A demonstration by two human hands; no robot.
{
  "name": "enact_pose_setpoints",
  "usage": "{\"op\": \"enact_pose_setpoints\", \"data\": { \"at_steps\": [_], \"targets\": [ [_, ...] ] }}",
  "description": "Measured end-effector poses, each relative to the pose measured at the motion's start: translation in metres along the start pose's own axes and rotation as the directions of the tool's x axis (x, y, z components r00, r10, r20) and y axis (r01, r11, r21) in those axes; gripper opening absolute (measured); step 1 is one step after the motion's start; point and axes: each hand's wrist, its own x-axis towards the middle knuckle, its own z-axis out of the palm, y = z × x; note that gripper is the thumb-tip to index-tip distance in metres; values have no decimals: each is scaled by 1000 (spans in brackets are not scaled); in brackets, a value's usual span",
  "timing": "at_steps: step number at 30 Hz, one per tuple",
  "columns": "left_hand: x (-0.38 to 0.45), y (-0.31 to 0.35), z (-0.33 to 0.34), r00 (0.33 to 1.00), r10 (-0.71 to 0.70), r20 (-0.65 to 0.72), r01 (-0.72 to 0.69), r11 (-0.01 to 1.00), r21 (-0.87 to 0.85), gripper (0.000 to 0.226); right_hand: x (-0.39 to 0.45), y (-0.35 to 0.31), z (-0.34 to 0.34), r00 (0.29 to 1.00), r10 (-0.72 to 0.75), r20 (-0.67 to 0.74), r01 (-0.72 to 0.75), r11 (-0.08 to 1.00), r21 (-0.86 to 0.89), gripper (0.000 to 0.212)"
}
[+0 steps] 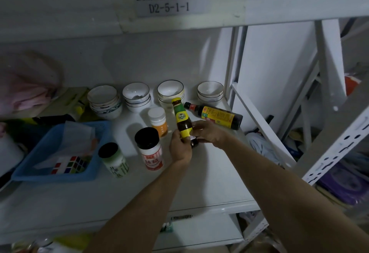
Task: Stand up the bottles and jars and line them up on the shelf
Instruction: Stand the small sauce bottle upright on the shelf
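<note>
The green-capped bottle (182, 120) is held upright, both the left hand (180, 148) and right hand (207, 132) having fingers closed round its lower body. It is judged glass, rigid, moderately heavy and breakable. A grip on the labelled waist is advised.

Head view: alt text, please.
Both hands, left hand and right hand, hold a green-and-yellow-labelled dark glass bottle upright over the white shelf; behind it a dark sauce bottle lies on its side, three jars standing left.

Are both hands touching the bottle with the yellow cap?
Touching. The head view shows the left hand and right hand wrapped around the yellow-capped bottle.
</note>
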Motion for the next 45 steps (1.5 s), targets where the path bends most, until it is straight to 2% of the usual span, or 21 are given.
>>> {"op": "enact_pose_setpoints", "data": {
  "at_steps": [5,9,17,19,23,25,28,33,39,42,45],
  "targets": [
    [-5,-7,-1,981,191,-46,-191,982,6,39,-5,6,-1,999,-16,-34,19,995,94,50],
    [-11,-13,0,968,246,-56,-248,968,-39,37,-8,12,0,996,-45,-71,52,995,88,55],
    [-9,-16,0,986,163,-27,-165,983,-79,30,-10,13,3,994,-77,-75,81,995,50,47],
    [-9,-13,0,993,118,-8,-118,992,-33,31,-12,9,1,998,-39,-47,40,999,21,45],
    [-6,-16,0,997,-2,82,0,1000,31,45,-8,12,2,990,113,-87,-119,990,-72,61],
    [-7,-17,0,994,-10,113,5,999,43,38,-8,16,7,985,133,-110,-142,987,-80,60],
    [-8,-20,-1,996,-21,86,18,999,29,32,-9,19,14,984,125,-127,-130,991,-25,59],
    [-11,-24,-4,999,-3,37,2,999,48,32,-9,19,19,989,115,-89,-114,993,16,53],
    [-10,-25,-7,1000,-30,5,29,995,93,29,-8,20,28,989,95,-112,-96,995,-5,51],
    [-11,-23,-9,998,-55,1,54,990,129,31,-4,22,31,981,87,-174,-98,994,-56,48],
    [-11,-22,-10,996,-74,55,65,986,151,39,3,25,31,954,160,-252,-171,985,-23,47]
  ]
}}
